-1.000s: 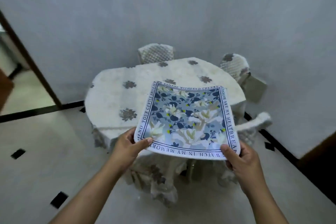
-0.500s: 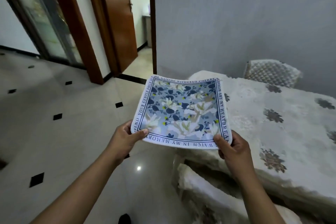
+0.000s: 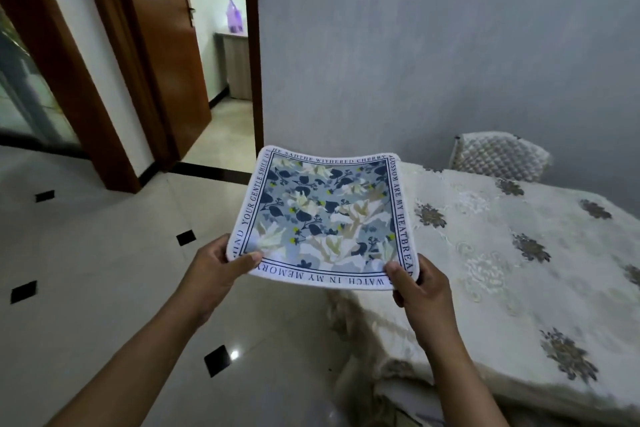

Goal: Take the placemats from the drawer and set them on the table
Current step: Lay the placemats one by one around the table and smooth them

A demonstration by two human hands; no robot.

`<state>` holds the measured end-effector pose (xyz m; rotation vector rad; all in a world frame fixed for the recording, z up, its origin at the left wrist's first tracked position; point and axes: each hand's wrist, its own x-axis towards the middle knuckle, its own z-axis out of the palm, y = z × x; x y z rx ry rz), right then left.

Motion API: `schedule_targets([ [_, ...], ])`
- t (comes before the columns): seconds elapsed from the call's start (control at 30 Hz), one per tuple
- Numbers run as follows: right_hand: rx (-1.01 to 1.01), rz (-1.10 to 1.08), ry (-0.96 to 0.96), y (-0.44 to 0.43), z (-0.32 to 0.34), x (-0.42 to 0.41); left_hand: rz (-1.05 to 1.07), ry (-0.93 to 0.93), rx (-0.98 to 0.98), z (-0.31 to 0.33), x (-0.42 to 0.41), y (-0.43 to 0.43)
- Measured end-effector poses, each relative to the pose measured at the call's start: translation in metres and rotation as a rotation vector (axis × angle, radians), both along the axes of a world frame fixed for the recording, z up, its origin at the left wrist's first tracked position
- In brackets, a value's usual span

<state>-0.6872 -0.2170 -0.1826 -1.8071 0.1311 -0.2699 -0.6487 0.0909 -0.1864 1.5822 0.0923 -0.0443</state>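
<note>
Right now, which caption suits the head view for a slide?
Left hand and right hand hold a placemat by its near corners, near the table.

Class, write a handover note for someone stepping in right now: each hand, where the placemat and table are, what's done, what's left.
Left hand: grip pinches the floral placemat at its near left corner.
Right hand: grip pinches its near right corner.
Placemat: in the air by the covered table, not on it.
Done: placemat fetched.
Left: lay it on the table.
</note>
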Motion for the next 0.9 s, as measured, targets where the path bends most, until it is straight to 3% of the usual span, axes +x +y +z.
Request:
schedule_targets([
  [0.5,0.132,-0.301,0.022,-0.006,-0.041,0.204,-0.284,0.059,0.023,-0.018,0.282,-0.03],
  [0.77,0.105,-0.39,0.086,-0.032,-0.046,0.321,-0.364,0.075,0.096,-0.022,0.424,-0.071],
  [0.9,0.094,-0.505,0.113,-0.046,-0.061,0.351,-0.499,0.092,0.108,-0.043,0.488,-0.1],
])
